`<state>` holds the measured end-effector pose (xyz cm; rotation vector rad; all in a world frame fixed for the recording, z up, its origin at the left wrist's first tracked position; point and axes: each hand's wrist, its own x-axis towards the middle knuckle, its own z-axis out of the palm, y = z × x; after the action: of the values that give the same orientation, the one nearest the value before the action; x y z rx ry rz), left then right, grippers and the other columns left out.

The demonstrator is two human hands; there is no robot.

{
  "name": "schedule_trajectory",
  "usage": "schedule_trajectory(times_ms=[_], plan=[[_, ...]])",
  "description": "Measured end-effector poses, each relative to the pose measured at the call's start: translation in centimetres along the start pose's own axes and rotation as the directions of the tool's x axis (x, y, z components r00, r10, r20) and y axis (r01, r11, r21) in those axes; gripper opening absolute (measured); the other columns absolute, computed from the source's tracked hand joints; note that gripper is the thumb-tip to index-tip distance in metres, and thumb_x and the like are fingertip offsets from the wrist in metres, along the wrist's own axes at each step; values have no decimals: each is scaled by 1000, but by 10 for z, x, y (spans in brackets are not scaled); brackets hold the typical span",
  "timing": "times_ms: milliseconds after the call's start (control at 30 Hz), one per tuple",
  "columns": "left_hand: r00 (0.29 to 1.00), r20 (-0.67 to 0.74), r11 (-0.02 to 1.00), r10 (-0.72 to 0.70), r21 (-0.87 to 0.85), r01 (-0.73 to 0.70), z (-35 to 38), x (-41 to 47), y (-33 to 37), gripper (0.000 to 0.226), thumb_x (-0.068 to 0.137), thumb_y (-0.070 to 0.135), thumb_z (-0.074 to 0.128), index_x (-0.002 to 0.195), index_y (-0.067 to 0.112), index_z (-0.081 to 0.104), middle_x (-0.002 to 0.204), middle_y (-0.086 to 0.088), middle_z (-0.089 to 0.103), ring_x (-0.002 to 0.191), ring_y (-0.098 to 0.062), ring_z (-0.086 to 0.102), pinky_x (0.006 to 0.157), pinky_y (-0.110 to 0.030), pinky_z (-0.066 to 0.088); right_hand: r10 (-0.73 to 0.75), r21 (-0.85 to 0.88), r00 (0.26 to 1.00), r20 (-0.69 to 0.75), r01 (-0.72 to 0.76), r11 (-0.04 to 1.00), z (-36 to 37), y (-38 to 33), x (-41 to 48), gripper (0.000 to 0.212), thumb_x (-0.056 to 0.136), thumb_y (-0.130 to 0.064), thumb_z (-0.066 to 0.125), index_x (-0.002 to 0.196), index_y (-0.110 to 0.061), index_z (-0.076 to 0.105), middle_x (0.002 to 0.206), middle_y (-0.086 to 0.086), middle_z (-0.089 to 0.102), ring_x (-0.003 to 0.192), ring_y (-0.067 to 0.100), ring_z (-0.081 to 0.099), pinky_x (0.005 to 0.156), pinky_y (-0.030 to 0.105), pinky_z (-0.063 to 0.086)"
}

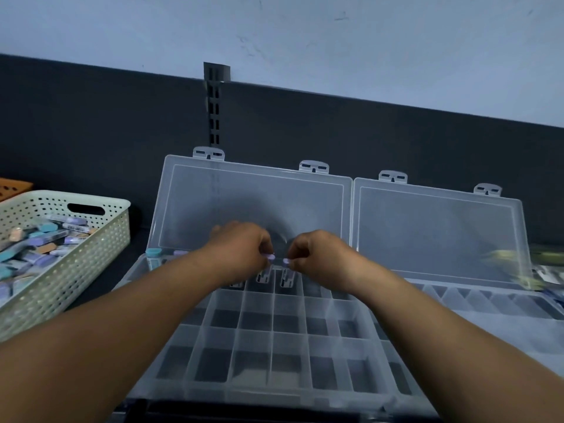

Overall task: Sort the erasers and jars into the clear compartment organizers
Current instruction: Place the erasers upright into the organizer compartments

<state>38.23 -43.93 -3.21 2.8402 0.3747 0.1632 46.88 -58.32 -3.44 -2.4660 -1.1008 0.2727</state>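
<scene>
Two clear compartment organizers lie open side by side, the near one in front of me and a second one to the right. My left hand pinches the purple cap of a small clear jar over the back row. My right hand pinches a second purple-capped jar right beside it. Both jars stand upright in neighbouring back-row compartments. A teal-capped jar stands in the far-left back compartment.
A cream perforated basket at the left holds several erasers and jars in purple, teal and tan. Both organizer lids lean up against the dark wall panel. Blurred greenish items lie at the far right.
</scene>
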Motion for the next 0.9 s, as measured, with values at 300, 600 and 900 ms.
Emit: schedule_trajectory(times_ms=[300,600,900], plan=[[999,-42,984,24,180,-16,10,1,-6,17,89,45,59,99,34,68,106,7,63,111,-21,50,83,-33,29,38,-50,999,-1,-38,998,5,4,-1,12,92,-32,63,88,-21,68,86,1,63,80,20,57,69,26,45],[999,-34,986,-7,166,13,0,-5,-3,37,85,44,62,121,36,58,117,4,59,117,-24,45,93,-37,33,71,211,989,-131,-42,977,-9,7,-2,15,92,-28,62,97,-15,68,88,3,67,71,13,61,77,34,56],[977,208,607,-39,-772,189,-27,-30,67,21,98,27,49,84,13,56,90,-16,70,72,-23,64,76,-34,51,228,996,970,-80,84,-10,-38,-21,-23,58,89,-69,35,92,-12,47,63,2,38,54,15,39,51,27,37]])
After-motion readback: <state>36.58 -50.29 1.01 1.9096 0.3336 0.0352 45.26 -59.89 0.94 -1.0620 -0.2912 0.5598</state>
